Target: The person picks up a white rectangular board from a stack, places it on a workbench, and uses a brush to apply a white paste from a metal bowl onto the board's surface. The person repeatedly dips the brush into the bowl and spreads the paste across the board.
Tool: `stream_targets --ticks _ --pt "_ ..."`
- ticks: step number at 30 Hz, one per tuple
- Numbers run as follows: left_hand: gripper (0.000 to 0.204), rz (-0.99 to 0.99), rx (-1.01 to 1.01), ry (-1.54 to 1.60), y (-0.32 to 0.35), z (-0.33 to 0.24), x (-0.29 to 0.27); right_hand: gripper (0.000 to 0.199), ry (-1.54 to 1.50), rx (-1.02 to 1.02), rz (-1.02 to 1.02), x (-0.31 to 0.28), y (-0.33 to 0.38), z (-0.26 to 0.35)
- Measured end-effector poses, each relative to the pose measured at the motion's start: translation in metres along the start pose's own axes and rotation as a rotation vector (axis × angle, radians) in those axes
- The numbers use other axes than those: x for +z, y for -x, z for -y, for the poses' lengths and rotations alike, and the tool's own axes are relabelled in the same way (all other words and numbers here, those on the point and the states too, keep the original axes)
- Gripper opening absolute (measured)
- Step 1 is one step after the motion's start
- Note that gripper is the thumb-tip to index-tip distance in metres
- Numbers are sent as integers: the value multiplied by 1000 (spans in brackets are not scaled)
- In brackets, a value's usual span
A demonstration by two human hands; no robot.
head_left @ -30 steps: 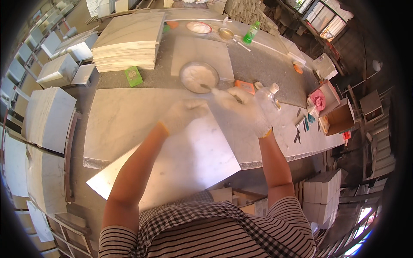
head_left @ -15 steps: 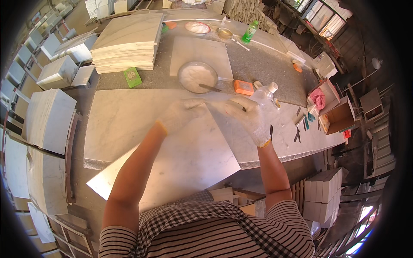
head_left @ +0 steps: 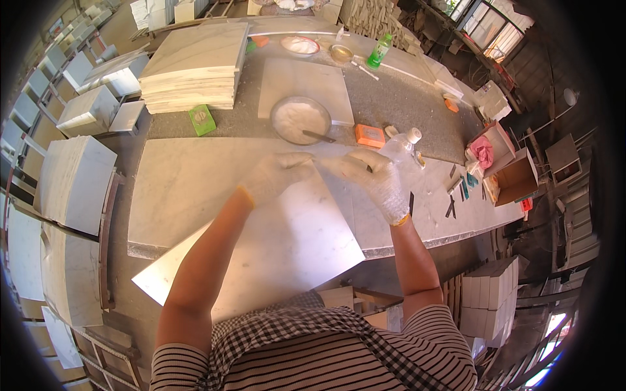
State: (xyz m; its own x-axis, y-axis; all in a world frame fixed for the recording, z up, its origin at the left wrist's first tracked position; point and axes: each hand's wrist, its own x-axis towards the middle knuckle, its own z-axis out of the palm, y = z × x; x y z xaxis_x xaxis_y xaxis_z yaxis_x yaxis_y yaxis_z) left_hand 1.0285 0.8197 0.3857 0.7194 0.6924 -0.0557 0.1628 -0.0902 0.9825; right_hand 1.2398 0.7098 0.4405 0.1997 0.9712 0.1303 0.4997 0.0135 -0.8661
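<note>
A white marble tile lies askew on a larger pale slab, jutting over its near edge toward my body. My left hand, in a white knit glove, is closed at the tile's far corner. Its fingertips blend into the pale stone. Just right of that corner, my gloved right hand is bent with its fingers drawn together. A small dark bit shows between them, too little to name. Beyond both hands stands a round bowl of white paste, a dark-handled spatula resting in it.
A clear plastic bottle and an orange box stand by my right hand. Far left are stacked slabs and a green box. A green bottle stands farther back. Dark strips and open cartons lie right.
The right hand's fingers have shifted slightly, and the dark bit between them looks a little different. The left hand and the tile stay nearly in place.
</note>
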Motion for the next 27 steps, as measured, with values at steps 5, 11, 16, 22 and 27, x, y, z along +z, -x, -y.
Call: stream_targets --ticks 5,11,16,22,27 --pt "40 0 15 1 1 -1 0 17 34 -14 -15 1 -1 -1" --pt "39 -10 14 -32 0 0 0 15 86 -24 -34 3 -1 2" --pt "39 -13 27 -35 -1 1 0 15 78 -40 -39 3 0 3" --pt "38 -14 34 -45 0 -4 0 16 66 -31 -31 3 0 2" --pt "39 33 -26 -34 2 -8 -1 16 65 -19 -47 3 -1 5"
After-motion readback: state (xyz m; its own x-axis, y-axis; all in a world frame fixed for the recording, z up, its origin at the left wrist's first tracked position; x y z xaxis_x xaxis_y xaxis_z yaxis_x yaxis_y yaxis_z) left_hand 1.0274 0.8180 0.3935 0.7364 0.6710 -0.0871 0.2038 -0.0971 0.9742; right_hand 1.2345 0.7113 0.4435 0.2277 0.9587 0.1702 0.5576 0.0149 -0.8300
